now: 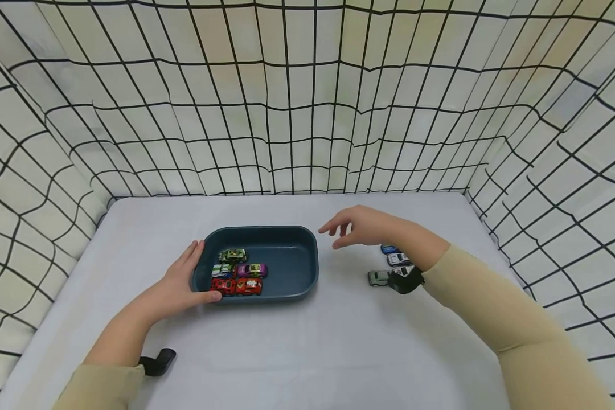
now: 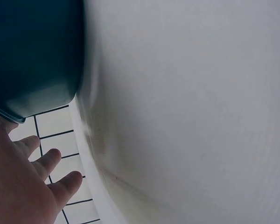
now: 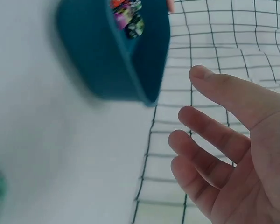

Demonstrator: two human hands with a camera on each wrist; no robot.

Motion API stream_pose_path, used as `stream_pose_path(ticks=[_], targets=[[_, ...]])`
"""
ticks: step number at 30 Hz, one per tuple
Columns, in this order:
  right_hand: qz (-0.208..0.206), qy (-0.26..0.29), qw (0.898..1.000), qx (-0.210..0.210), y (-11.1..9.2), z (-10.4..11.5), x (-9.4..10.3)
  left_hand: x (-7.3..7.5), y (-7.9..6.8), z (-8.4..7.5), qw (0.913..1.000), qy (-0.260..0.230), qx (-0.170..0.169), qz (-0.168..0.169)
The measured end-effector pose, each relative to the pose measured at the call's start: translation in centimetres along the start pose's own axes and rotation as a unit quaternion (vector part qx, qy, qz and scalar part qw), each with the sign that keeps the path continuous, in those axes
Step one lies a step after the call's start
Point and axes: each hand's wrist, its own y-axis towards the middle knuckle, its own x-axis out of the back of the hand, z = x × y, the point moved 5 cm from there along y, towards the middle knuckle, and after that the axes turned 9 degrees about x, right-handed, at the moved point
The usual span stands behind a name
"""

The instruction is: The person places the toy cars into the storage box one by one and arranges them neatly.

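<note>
A dark blue rectangular tray [image 1: 292,293] with rounded corners lies in the middle of the head view. Several toy cars sit at its left end, among them a purple car [image 1: 252,270], a red car [image 1: 249,286] and a green patterned car [image 1: 233,255]. My left hand [image 1: 181,282] touches the tray's left end, its fingers along the side and the thumb by the front rim. To the right of the tray, my right hand [image 1: 361,225] hovers with fingers spread and nothing in them. The right wrist view shows that hand's palm [image 3: 270,182] bare beside the tray.
Right of the tray, partly under my right forearm, stand more toy cars: a grey-green car [image 1: 378,278], a white car [image 1: 397,259] and a blue one [image 1: 389,249]. A white cloth [image 1: 307,353] covers the table. Black netting [image 1: 312,108] over pale walls encloses the back and sides.
</note>
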Motion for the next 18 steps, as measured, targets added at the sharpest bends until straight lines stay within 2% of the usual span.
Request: stream_pose_path(ticks=[4,9,13,18], targets=[[-0.003,0.0,1.0,-0.019,-2.7,-1.9,-0.7,0.0,0.1,-0.1,1.0,-0.006,0.0,0.002],[-0.01,0.025,0.999,-0.044,-5.9,-4.3,-1.8,0.0,0.4,-0.2,1.0,-0.004,-0.002,0.001],[-0.017,0.045,0.997,-0.053,-7.2,-5.5,-2.5,0.1,0.2,-0.3,1.0,0.0,0.0,0.001],[-0.016,0.043,0.997,-0.068,-8.1,-6.3,-3.2,0.1,-0.1,-0.4,1.0,-0.003,-0.002,-0.001]])
